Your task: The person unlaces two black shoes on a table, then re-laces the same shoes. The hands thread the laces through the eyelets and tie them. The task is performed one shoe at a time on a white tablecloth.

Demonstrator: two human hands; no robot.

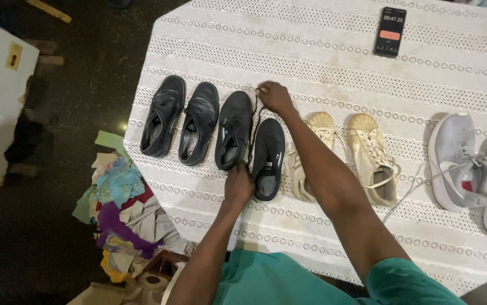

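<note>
Between the two hands a black shoelace (253, 127) runs taut: the right hand (274, 97) pinches its far end, the left hand (238, 184) grips its near end. Black lace-up shoes (234, 130) flank it on the white tablecloth (322, 56); cream shoes (370, 158) lie right of the right forearm.

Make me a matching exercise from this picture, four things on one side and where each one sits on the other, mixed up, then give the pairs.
1 phone
2 grey sneakers
3 cream shoes
4 lace

A stretched between both hands
B table's right edge
C far side of table
D just right of the right arm

Pairs: 1-C, 2-B, 3-D, 4-A
</note>
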